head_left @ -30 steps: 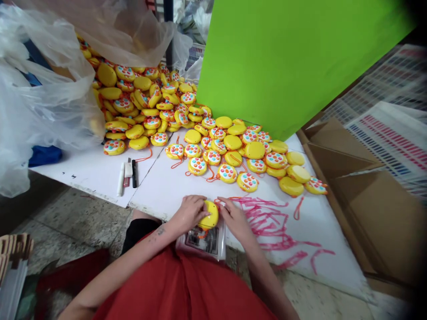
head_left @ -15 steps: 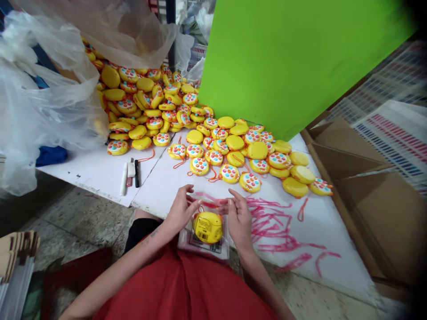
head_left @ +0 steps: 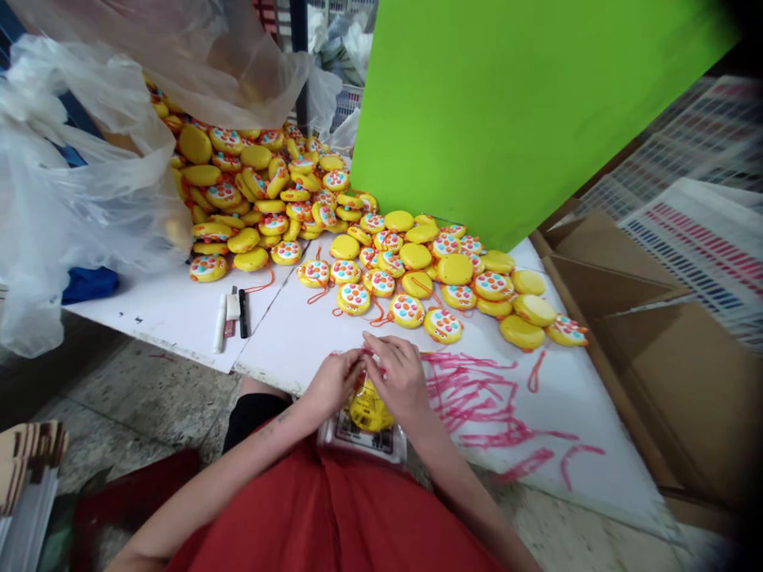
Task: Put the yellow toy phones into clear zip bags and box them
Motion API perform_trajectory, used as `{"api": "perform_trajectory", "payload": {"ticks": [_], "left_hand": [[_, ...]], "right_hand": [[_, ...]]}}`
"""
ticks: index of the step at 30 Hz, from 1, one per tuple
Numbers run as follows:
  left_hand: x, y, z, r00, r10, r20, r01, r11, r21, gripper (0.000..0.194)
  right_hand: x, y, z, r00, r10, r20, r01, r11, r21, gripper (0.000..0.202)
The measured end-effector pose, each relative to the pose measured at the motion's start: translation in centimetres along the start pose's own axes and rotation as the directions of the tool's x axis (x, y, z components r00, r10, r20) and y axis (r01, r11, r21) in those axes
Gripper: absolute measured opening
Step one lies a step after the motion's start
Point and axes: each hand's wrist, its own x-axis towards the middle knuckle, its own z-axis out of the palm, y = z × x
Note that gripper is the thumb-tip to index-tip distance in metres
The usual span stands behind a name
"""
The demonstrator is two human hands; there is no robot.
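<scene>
Both hands have closed in over the round yellow plastic toy (head_left: 370, 415); half a second ago they stood apart on either side of it. It now sits just below the fingertips, partly covered, over a flat, clear plastic packet (head_left: 361, 450) at the near edge of the white tabletop (head_left: 274, 348). The left hand (head_left: 327, 387) and right hand (head_left: 403, 383) meet with fingers bent and drawn narrow; whether anything is pinched between them is hidden, so it cannot be told.

A careless nudge could probably tip the toy off the edge, since its support sits so near it. The loose, thin pink strips (head_left: 477, 389), lying crossed beside the right hand, might snag or tangle if a wrist swept them.

Dark print shows on the toy's yellow back and on the packet, too small to read; no brand is legible.
</scene>
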Motion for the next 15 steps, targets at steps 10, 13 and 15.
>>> {"api": "perform_trajectory", "payload": {"ticks": [10,13,15], "left_hand": [[0.4,-1.4,0.0,0.998,0.02,0.059,-0.025,0.997,0.079,0.025],[0.6,-3.3,0.1,0.991,-0.129,0.03,0.131,0.987,-0.094,0.026],[0.7,-4.3,0.0,0.98,-0.193,0.05,0.199,0.957,-0.209,0.026]], "right_hand": [[-0.9,4.8,-0.5,0.945,0.313,-0.093,-0.304,0.948,0.099,0.022],[-3.3,10.6,-3.1,0.811,0.582,-0.064,-0.576,0.812,0.091,0.016],[-5.5,14.4,-5.0,0.666,0.739,-0.099,-0.739,0.672,0.045,0.02]]}}
